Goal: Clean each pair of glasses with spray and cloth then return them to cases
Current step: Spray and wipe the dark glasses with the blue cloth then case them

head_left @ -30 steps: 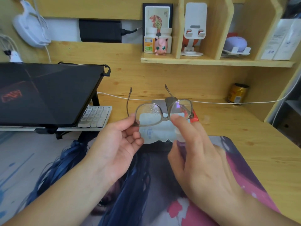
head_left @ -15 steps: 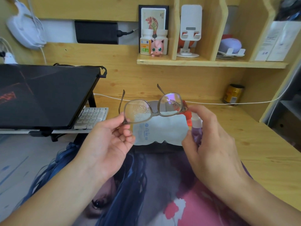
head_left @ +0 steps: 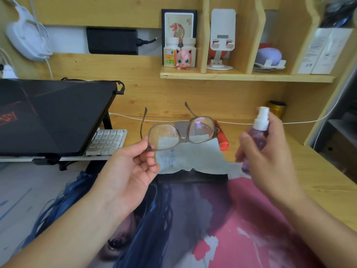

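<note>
The left hand point(head_left: 131, 167) pinches the glasses point(head_left: 180, 133) by the left corner of the frame, holding them above the desk point(head_left: 318, 171) with temples open; droplets speckle the left lens. The right hand point(head_left: 268, 151) curls its fingers round a spray bottle point(head_left: 257, 136), purple and see-through with a white nozzle; how full it is cannot be told. Beneath the glasses lies a pale cloth point(head_left: 193, 159), partly over a black case point(head_left: 193, 178); a red case point(head_left: 222, 137) lies beside the cloth.
</note>
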